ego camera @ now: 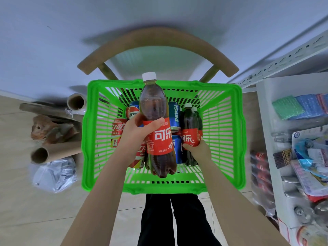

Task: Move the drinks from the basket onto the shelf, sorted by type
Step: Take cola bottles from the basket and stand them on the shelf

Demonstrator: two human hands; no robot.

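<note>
A green plastic basket (223, 132) stands on a wooden chair in front of me. My left hand (136, 132) grips a large cola bottle (156, 110) with a red label and white cap, lifted above the basket. My right hand (197, 148) holds a smaller cola bottle (190, 125) that still stands inside the basket, with another like it right behind. Blue Pepsi cans (174, 114) and red cola cans (118, 132) lie on the basket floor. The white shelf (266, 121) is at the right.
The chair's curved wooden backrest (156, 43) rises behind the basket. Cardboard tubes (53, 151), a brown lump and a plastic bag (55, 174) lie on the floor to the left. The shelf holds sponges (291, 107), packets and cola bottles (260, 167) lower down.
</note>
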